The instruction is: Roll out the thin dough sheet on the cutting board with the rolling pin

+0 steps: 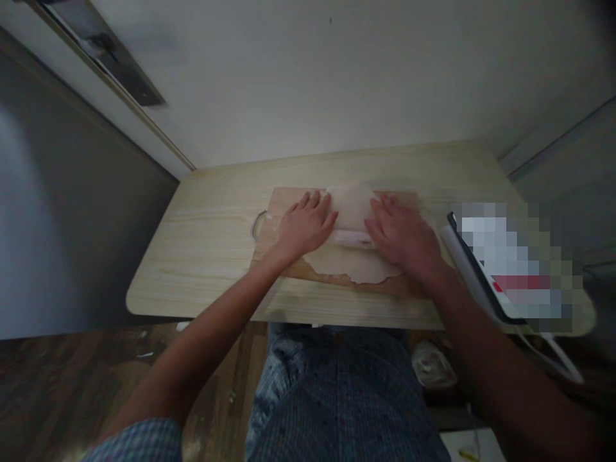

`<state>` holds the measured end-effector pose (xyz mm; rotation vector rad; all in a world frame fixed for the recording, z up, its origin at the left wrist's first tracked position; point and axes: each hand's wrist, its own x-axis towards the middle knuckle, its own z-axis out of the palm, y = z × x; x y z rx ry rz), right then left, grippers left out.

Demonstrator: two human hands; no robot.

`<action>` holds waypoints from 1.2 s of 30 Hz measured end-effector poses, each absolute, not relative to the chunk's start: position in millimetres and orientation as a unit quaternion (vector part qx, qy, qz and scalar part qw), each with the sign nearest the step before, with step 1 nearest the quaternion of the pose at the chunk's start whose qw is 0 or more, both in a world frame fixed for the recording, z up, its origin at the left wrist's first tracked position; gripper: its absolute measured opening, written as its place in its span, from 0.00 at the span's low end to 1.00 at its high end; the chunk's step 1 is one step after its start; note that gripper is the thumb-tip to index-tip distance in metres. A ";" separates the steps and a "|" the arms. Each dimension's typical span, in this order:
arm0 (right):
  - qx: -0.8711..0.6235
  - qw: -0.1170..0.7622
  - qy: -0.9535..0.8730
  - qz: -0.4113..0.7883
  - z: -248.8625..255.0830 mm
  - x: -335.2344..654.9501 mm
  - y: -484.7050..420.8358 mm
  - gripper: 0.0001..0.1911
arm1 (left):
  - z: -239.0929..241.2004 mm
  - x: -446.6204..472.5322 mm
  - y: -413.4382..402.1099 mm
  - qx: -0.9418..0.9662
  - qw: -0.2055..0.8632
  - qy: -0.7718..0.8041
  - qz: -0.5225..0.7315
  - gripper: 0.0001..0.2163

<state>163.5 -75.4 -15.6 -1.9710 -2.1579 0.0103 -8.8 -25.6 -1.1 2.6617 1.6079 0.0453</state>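
Observation:
A thin, wide sheet of pale dough (349, 264) with a ragged near edge lies on a brown cutting board (281, 200). Across the dough runs a light rolling pin (353, 239), only its middle showing between my hands. My left hand (307, 224) rests over the pin's left end, open, with its fingers stretched forward and the thumb apart. Over the right end lies my right hand (403, 236), also open, fingers extended forward and slightly blurred. Both palms hide the ends of the pin.
The board, with a metal handle (258, 226) at its left, lies on a pale wooden table (202, 231). A tablet-like device (486, 273), partly pixelated, stands at the right with a white cable (561, 359). A wall (308, 83) borders the table's far side.

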 end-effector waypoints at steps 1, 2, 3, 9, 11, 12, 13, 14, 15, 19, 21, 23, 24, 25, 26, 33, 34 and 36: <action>-0.672 0.114 -0.731 -0.004 -15.8 162.8 -76.0 0.26 | -1.5 -8.8 -26.7 0.854 0.013 0.520 0.017 0.23; -0.673 0.118 -0.730 -0.012 -15.9 161.8 -77.9 0.26 | -2.1 -9.2 -29.3 0.853 0.009 0.521 0.022 0.23; -0.673 0.120 -0.730 -0.019 -16.0 160.5 -81.0 0.25 | -3.1 -10.1 -33.4 0.855 0.004 0.518 0.028 0.23; -0.652 0.135 -0.745 -0.044 -17.8 152.9 -110.6 0.23 | -12.6 -22.0 -67.1 0.864 -0.006 0.495 0.094 0.22; -0.639 0.145 -0.754 -0.047 -19.2 152.0 -119.1 0.22 | -15.7 -26.1 -75.4 0.868 -0.006 0.483 0.116 0.21; -0.634 0.149 -0.757 -0.047 -19.8 151.8 -122.7 0.22 | -17.0 -27.8 -78.7 0.870 -0.006 0.478 0.124 0.20; -0.630 0.152 -0.760 -0.047 -20.4 151.8 -126.0 0.22 | -18.1 -29.4 -81.6 0.871 -0.006 0.473 0.131 0.20; -0.627 0.153 -0.763 -0.049 -20.8 151.8 -129.0 0.21 | -19.0 -30.9 -84.3 0.873 -0.005 0.469 0.135 0.20; -0.624 0.153 -0.765 -0.050 -21.2 151.9 -131.8 0.21 | -19.8 -32.2 -86.9 0.874 -0.005 0.466 0.138 0.20; -0.611 0.144 -0.776 -0.059 -22.9 153.9 -140.9 0.21 | -23.3 -36.2 -95.9 0.877 -0.013 0.459 0.142 0.20; -0.602 0.140 -0.784 -0.063 -24.3 155.6 -144.7 0.21 | -25.1 -37.7 -100.1 0.878 -0.023 0.457 0.142 0.20; -0.591 0.137 -0.792 -0.071 -25.8 157.3 -148.6 0.22 | -26.9 -39.1 -104.6 0.878 -0.033 0.455 0.143 0.21; -0.585 0.136 -0.796 -0.077 -26.4 158.0 -150.8 0.22 | -27.9 -39.8 -107.1 0.879 -0.038 0.453 0.144 0.21; -0.579 0.135 -0.800 -0.084 -27.0 158.6 -153.0 0.22 | -28.8 -40.6 -109.8 0.880 -0.042 0.451 0.145 0.21; -0.574 0.134 -0.803 -0.092 -27.5 159.1 -155.2 0.22 | -29.7 -41.4 -112.4 0.880 -0.047 0.449 0.146 0.22; -0.543 0.141 -0.823 -0.092 -28.2 165.2 -158.5 0.25 | -34.8 -44.4 -119.9 0.881 -0.063 0.441 0.162 0.22; -0.540 0.142 -0.825 -0.086 -28.0 166.6 -156.8 0.25 | -34.9 -44.4 -118.6 0.881 -0.062 0.441 0.163 0.22; -0.534 0.146 -0.830 -0.073 -27.6 169.2 -152.9 0.25 | -34.6 -44.1 -115.2 0.881 -0.056 0.440 0.165 0.21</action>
